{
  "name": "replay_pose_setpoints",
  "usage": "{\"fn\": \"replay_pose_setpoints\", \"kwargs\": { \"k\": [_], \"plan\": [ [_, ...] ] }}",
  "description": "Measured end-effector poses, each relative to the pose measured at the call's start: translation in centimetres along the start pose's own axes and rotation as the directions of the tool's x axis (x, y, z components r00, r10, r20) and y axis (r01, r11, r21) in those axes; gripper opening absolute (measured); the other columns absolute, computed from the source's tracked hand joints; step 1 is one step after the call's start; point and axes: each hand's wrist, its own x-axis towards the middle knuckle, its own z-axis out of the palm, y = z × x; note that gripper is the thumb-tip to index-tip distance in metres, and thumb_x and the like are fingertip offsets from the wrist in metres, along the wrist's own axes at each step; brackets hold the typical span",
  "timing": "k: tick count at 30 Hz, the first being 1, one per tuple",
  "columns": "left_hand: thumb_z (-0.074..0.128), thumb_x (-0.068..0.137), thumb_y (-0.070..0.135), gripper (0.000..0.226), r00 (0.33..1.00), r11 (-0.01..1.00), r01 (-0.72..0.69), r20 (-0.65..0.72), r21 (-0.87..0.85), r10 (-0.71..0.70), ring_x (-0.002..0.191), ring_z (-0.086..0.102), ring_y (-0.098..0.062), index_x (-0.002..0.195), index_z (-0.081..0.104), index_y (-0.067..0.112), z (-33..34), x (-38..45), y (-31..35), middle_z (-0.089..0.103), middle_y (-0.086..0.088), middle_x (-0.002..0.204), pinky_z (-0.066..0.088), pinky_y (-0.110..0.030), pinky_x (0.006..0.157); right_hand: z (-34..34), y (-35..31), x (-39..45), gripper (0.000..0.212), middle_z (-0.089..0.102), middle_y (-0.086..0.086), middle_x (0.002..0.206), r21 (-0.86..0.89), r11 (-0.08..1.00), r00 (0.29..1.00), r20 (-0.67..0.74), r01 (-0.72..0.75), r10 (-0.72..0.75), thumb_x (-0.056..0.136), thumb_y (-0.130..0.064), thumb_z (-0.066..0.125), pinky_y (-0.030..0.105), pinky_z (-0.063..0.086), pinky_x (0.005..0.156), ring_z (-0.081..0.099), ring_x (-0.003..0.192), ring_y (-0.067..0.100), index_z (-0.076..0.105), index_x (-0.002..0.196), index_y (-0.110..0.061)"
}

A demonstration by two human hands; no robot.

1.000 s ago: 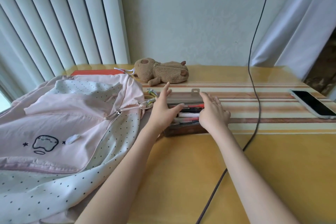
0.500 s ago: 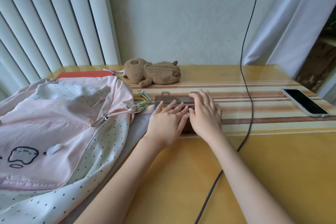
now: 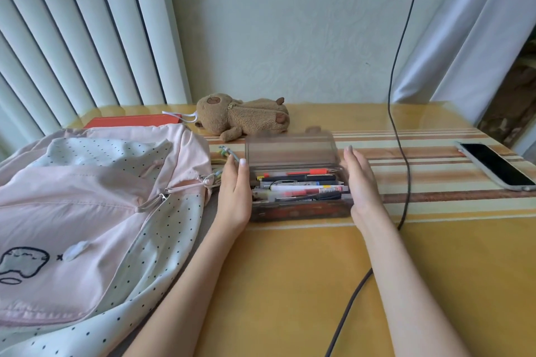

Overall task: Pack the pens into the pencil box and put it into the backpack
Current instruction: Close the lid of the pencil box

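Clear pencil box (open) between hands.

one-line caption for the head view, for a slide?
Both hands, left and right, flank the open pencil box of pens beside a pink backpack.

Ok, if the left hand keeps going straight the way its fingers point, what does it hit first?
Probably the beaded zipper charm just past the left hand fingertips, beside the pencil box lid; further on lies the plush toy. Depth is unclear.
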Motion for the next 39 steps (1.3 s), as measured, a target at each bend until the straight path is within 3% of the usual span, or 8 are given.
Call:
{"fn": "replay_pose_setpoints", "kwargs": {
  "k": [4, 9, 12, 19, 22, 25, 31, 39],
  "plan": [
    [0.021, 0.095, 0.060, 0.066, 0.997, 0.994, 0.054, 0.052, -0.094, -0.049, 0.137, 0.036, -0.012, 0.142, 0.043, 0.019, 0.0, 0.7, -0.2, 0.044, 0.000, 0.148, 0.021, -0.033, 0.118, -0.1, -0.2, -0.3, 0.046, 0.066, -0.011, 0.109, 0.324, 0.946, 0.997, -0.060, -0.023, 0.044, 0.090, -0.056, 0.043, 0.034, 0.035, 0.101, 0.059, 0.102, 0.006, 0.063, 0.120, -0.028],
    [0.013, 0.101, 0.047, 0.069, 0.970, 0.866, 0.162, 0.237, -0.473, -0.052, 0.104, 0.061, -0.006, 0.110, 0.065, 0.003, -0.8, -0.2, 1.5, 0.060, 0.006, 0.125, 0.052, -0.027, 0.086, -0.1, -0.1, -1.1, 0.039, 0.054, -0.006, 0.133, -0.003, 0.981, 0.978, -0.085, 0.193, -0.192, 0.096, -0.027, 0.045, 0.034, 0.026, 0.107, 0.044, 0.125, 0.006, 0.070, 0.068, -0.019],
    [0.043, 0.097, 0.026, 0.035, 0.982, 0.897, 0.079, 0.190, -0.436, 0.006, 0.121, 0.052, 0.000, 0.111, 0.067, 0.003, -1.1, -0.3, 1.0, 0.059, 0.026, 0.115, 0.043, -0.028, 0.093, -1.5, -0.1, -1.1, 0.019, 0.029, -0.009, 0.153, -0.087, 0.954, 0.954, -0.065, 0.288, -0.294, 0.090, -0.015, 0.059, 0.028, 0.022, 0.108, 0.023, 0.139, 0.004, 0.070, 0.100, -0.026],
    [0.063, 0.071, 0.026, 0.029, 0.981, 0.978, -0.061, 0.168, -0.202, 0.096, 0.140, 0.027, -0.002, 0.099, 0.070, 0.028, -1.4, -1.0, -0.1, 0.039, 0.006, 0.144, 0.030, -0.036, 0.114, -1.7, 1.1, -1.8, 0.037, 0.043, -0.009, 0.141, -0.029, 0.998, 0.997, 0.037, 0.063, -0.062, 0.088, -0.027, 0.064, 0.026, 0.032, 0.093, 0.039, 0.131, 0.008, 0.054, 0.123, -0.033],
    [0.067, 0.072, 0.037, 0.043, 0.969, 0.987, -0.118, 0.205, -0.109, 0.139, 0.141, 0.020, 0.002, 0.114, 0.063, 0.030, -1.8, -1.7, 0.3, 0.030, 0.006, 0.151, 0.021, -0.014, 0.106, -2.1, 0.7, -2.1, 0.049, 0.038, -0.011, 0.140, 0.075, 0.997, 0.981, 0.193, -0.001, -0.014, 0.088, -0.029, 0.064, 0.029, 0.023, 0.098, 0.034, 0.126, 0.005, 0.046, 0.134, -0.034],
    [0.083, 0.060, 0.040, 0.075, 0.929, 0.966, -0.245, 0.307, 0.087, 0.208, 0.144, 0.012, -0.001, 0.125, 0.047, 0.041, -2.0, -2.0, -0.2, 0.018, 0.007, 0.153, 0.017, -0.015, 0.109, -2.1, 0.5, -2.5, 0.058, 0.035, -0.011, 0.140, 0.069, 0.997, 0.955, 0.293, 0.017, -0.037, 0.084, -0.027, 0.066, 0.032, 0.018, 0.102, 0.028, 0.130, 0.006, 0.044, 0.136, -0.039],
    [0.078, 0.061, 0.046, 0.039, 0.965, 0.951, -0.257, -0.103, -0.169, 0.242, 0.109, 0.061, -0.010, 0.094, 0.060, 0.035, -1.4, -1.1, 0.6, 0.060, -0.006, 0.119, 0.050, -0.036, 0.099, -3.3, 0.5, -2.1, 0.069, 0.047, 0.010, 0.140, 0.395, 0.916, 0.941, 0.329, -0.067, -0.073, 0.065, -0.011, 0.047, 0.045, 0.034, 0.108, 0.041, 0.131, 0.027, 0.053, 0.130, -0.037],
    [0.071, 0.067, 0.059, 0.037, 0.984, 0.962, -0.145, -0.135, -0.233, 0.115, 0.100, 0.063, -0.014, 0.089, 0.061, 0.031, 0.0, -0.1, 0.8, 0.066, 0.000, 0.096, 0.049, -0.047, 0.096, -2.7, 1.3, -1.8, 0.082, 0.037, -0.012, 0.137, -0.085, 0.996, 0.944, 0.329, 0.036, -0.006, 0.084, -0.008, 0.066, 0.031, 0.026, 0.108, 0.036, 0.128, 0.011, 0.021, 0.142, -0.044]
  ]
}}
